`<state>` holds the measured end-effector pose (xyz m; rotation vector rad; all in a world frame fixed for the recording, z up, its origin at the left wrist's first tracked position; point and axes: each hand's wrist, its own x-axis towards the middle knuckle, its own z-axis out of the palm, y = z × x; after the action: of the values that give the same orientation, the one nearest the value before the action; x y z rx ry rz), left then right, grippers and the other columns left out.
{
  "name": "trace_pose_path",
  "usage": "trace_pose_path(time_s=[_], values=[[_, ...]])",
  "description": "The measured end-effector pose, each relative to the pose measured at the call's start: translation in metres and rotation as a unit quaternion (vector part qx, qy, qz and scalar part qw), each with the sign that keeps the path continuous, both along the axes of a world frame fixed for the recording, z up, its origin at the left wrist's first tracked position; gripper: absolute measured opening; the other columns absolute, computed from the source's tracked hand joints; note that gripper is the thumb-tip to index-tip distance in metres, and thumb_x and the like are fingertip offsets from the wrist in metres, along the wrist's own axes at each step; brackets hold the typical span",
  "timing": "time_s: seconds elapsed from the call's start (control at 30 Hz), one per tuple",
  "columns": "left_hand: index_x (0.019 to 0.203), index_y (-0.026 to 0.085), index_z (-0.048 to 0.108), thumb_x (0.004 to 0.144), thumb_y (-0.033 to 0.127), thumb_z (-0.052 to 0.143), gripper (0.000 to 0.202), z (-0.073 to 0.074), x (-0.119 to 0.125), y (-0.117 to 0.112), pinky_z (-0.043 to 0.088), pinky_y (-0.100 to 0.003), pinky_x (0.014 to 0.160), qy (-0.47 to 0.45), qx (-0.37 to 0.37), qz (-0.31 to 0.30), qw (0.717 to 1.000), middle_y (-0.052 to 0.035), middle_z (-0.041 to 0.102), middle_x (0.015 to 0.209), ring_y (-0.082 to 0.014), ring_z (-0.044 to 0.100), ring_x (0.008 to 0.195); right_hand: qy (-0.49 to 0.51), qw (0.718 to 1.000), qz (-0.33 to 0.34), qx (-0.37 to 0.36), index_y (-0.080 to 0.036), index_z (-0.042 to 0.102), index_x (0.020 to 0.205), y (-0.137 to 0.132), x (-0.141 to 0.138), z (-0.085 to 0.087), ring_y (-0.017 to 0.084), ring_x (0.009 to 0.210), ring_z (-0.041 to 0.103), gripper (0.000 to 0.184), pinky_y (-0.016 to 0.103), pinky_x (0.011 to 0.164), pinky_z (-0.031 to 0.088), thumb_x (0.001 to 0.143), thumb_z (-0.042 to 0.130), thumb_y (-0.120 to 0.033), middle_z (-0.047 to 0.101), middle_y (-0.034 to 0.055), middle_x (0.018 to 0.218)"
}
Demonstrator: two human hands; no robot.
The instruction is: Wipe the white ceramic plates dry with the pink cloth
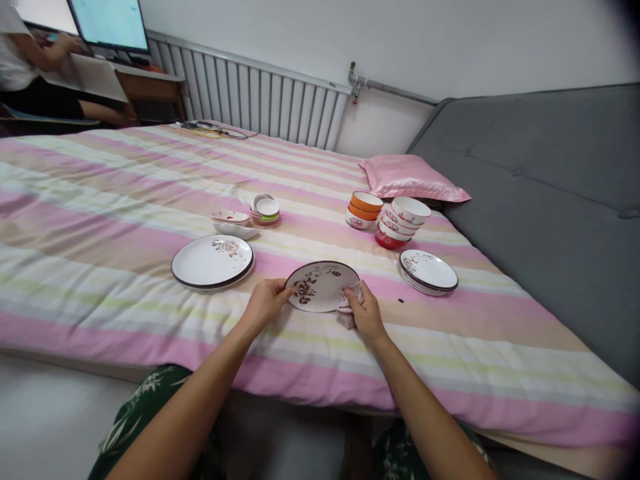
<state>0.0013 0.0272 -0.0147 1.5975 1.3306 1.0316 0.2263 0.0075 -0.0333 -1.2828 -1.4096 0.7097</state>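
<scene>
**Plate [323, 285] held near the bed's front edge**

Head view: we hold the plate tilted just above the striped bed [125, 200], close to its near edge. Our left hand [265, 300] has its grip pinched on the left rim. Our right hand [365, 310] has its grip closed on a pink cloth [349, 305] pressed to the right rim. Open sheet lies to the left and ahead. A plate stack [213, 261] sits left, a second stack [429, 270] right and bowls [395, 220] beyond. A grey padded panel [550, 200] bounds the right. The plate is white with a dark rim and a brown flower print.

head cam | faces forward-down across bed [125, 193] | plate [323, 283] close below | single view
</scene>
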Motion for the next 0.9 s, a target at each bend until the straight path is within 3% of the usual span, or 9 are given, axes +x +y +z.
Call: trace_pose_path(time_s=[0.2,0.43,0.57,0.7,0.9], values=[[0.076,0.016,0.071,0.07,0.038,0.058,0.027,0.0,-0.001,0.0,0.047,-0.024,0.054,0.01,0.004,-0.003,1.0,-0.0038,0.071,0.068,-0.0218,0.064,0.068,0.006,1.0,0.002,-0.001,-0.019,0.054,0.089,-0.002,-0.002,-0.002,0.014,0.071,0.061,0.024,0.027,0.066,0.052,0.081,0.051,-0.042,0.063,-0.0003,0.078],[0.082,0.015,0.07,0.069,0.038,0.06,0.028,0.005,0.0,-0.005,0.046,-0.024,0.052,0.022,0.001,-0.019,1.0,-0.0033,0.071,0.071,-0.0205,0.063,0.064,0.058,0.998,0.01,-0.024,-0.02,0.049,0.089,-0.015,-0.011,0.007,0.013,0.046,0.059,0.027,0.022,0.038,0.048,0.081,0.049,-0.045,0.057,-0.0048,0.054],[0.09,0.018,0.07,0.072,0.035,0.059,0.027,0.011,-0.002,-0.008,0.047,-0.026,0.06,0.08,0.056,-0.065,0.993,-0.0035,0.071,0.082,-0.0218,0.064,0.072,0.009,0.999,0.026,0.017,-0.02,0.053,0.097,-0.017,-0.01,0.014,0.013,0.05,0.061,0.027,0.023,0.044,0.05,0.082,0.049,-0.042,0.059,-0.0023,0.064],[0.086,0.02,0.069,0.078,0.031,0.053,0.022,0.015,-0.003,-0.01,0.047,-0.027,0.066,0.105,0.093,-0.135,0.981,-0.0033,0.07,0.083,-0.0211,0.063,0.074,-0.059,0.996,0.018,0.067,-0.02,0.056,0.1,-0.017,-0.002,0.022,0.014,0.054,0.06,0.026,0.025,0.047,0.05,0.082,0.051,-0.038,0.06,-0.0004,0.069],[0.09,0.016,0.068,0.077,0.035,0.057,0.026,0.008,0.01,-0.014,0.049,-0.03,0.07,0.03,0.019,-0.123,0.992,-0.005,0.071,0.087,-0.0233,0.064,0.081,-0.001,1.0,0.03,0.007,-0.022,0.052,0.1,-0.019,0.006,0.033,0.012,0.04,0.055,0.028,0.021,0.033,0.042,0.081,0.051,-0.042,0.056,-0.0042,0.06]])
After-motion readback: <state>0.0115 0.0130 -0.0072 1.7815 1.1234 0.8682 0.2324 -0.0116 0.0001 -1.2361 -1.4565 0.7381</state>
